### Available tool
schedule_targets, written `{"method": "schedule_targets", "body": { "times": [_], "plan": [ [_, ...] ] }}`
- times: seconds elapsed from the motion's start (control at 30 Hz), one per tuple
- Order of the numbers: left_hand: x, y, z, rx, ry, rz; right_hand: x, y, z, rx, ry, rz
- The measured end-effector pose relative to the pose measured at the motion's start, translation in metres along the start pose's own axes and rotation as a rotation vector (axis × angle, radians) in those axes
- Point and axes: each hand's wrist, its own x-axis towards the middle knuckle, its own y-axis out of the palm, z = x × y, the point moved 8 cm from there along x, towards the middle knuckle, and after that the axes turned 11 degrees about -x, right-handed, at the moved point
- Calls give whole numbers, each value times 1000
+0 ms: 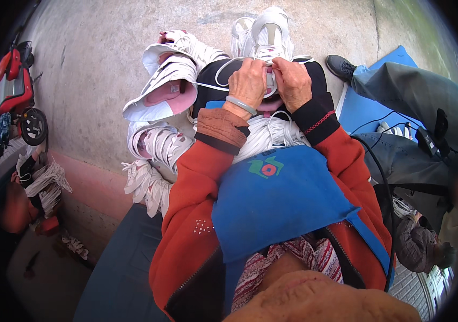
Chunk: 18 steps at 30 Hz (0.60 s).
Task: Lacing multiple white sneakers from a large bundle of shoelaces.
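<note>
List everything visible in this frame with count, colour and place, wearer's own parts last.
Shoe at the hands: one, white, top centre
Shoe beside it: at least one, white, top centre-left
Lace: count unclear, white, at the fingertips
Shoe uppers: several overlapping, white with pink linings, left of the lap
Lace bundle: one, white, on the lap
Scooter: at least one, red, far left
Blue board: one, blue, right
Other person's legs: two, grey-blue trousers, right
Cable: at least one, black, right
Apron: one, blue, wearer's front
Bracelet: one, pale, left wrist
Sleeves: two, orange-red, centre
Left hand: one, bare, upper centre
Right hand: one, bare, beside it
</note>
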Motion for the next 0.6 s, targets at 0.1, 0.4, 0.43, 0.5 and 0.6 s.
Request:
{"method": "schedule_targets", "body": {
  "times": [0.1,0.4,0.43,0.5,0.6],
  "plan": [
    [6,1,-3,60,15,77,1,8,1,-41,-6,83],
    [12,-5,-1,-130,143,168,2,-7,-8,168,61,106],
    [12,-7,2,-132,145,170,1,-12,-9,160,49,60],
    [11,-11,19,-337,-24,224,-1,-15,-17,192,97,106],
    [-4,-13,43,-850,-417,345,-3,-17,-8,280,74,191]
  ]
}}
